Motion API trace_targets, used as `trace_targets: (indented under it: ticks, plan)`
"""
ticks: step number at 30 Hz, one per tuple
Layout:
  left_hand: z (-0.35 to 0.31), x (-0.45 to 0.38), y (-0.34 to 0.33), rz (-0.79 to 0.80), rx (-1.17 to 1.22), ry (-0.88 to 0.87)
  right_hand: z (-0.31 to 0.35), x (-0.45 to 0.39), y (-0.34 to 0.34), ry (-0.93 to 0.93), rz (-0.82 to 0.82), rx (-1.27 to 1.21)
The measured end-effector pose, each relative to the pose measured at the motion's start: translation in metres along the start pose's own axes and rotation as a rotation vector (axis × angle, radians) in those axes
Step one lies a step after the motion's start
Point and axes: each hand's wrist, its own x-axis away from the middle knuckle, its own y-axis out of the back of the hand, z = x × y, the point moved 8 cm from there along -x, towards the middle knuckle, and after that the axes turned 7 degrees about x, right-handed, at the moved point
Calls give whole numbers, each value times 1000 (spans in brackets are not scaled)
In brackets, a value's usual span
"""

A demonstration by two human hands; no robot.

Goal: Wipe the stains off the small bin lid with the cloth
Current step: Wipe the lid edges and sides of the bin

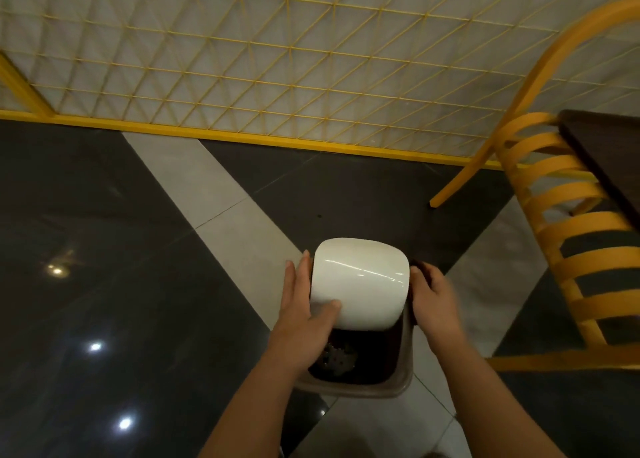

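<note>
A glossy white small bin lid (360, 283), rounded-square and unmarked, is tilted over the far half of a brown bin (398, 385) on the floor (104, 250). The left hand (304, 305) grips its left edge, thumb on top. The right hand (433, 298), blurred, touches its right side; its grip is unclear.

lid (360, 281): glossy white
bin (398, 385): brownish rim, dark inside
floor (104, 215): black tiles crossed by grey bands
chair (568, 250): yellow slats
screen (277, 59): yellow triangle lattice

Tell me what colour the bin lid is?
White and glossy lid, seen in the head view.
</note>
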Motion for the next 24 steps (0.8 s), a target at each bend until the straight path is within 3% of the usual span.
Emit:
trace_targets:
  ticks: [4, 8, 14, 19, 24]
  plan:
    - [-13, -4, 1, 16, -85, -82, -4, -6, 4, -51, 25, -52]
    - [-2, -9, -3, 69, -178, -21, -4, 9, 5, -37, 26, -186]
    - [0, -13, 3, 72, -10, 65, 24, 79, -18, 594, -188, 235]
    - [5, -11, 3, 74, 350, 327, 35, 128, -103, 1013, -12, 584]
    - [10, -17, 6, 44, 297, 300, 14, 139, -94, 1228, 175, 687]
